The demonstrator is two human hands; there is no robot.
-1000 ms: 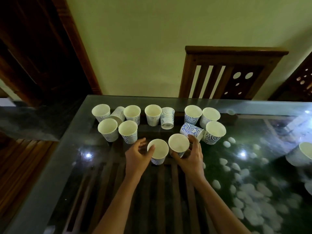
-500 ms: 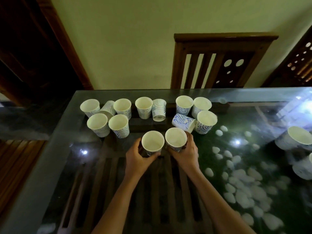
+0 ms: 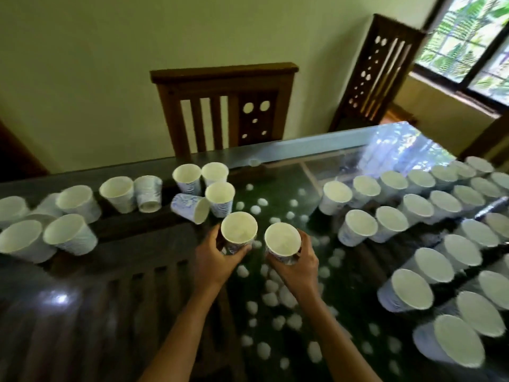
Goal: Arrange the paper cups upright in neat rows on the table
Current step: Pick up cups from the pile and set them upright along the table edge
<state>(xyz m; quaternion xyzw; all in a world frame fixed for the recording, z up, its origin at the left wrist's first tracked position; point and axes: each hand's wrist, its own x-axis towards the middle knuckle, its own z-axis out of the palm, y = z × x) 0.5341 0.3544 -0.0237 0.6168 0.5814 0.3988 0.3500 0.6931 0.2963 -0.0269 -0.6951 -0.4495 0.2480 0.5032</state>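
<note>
Moved: both cups have left the loose cluster [image 3: 117, 188] and swung right, now between it and the neat rows [image 3: 391, 219], over the glass table [image 3: 82, 326].
Left hand [image 3: 217, 252]: fingers wrapped round left cup [image 3: 239, 227], mouth up.
Right hand [image 3: 297, 260]: curled round right cup [image 3: 282, 239], also upright.
Why: one per hand, held level, likely so both drop straight into the rows.

Head camera looks forward and down, close over the table [image 3: 289, 153]; edges seem blurred.
</note>
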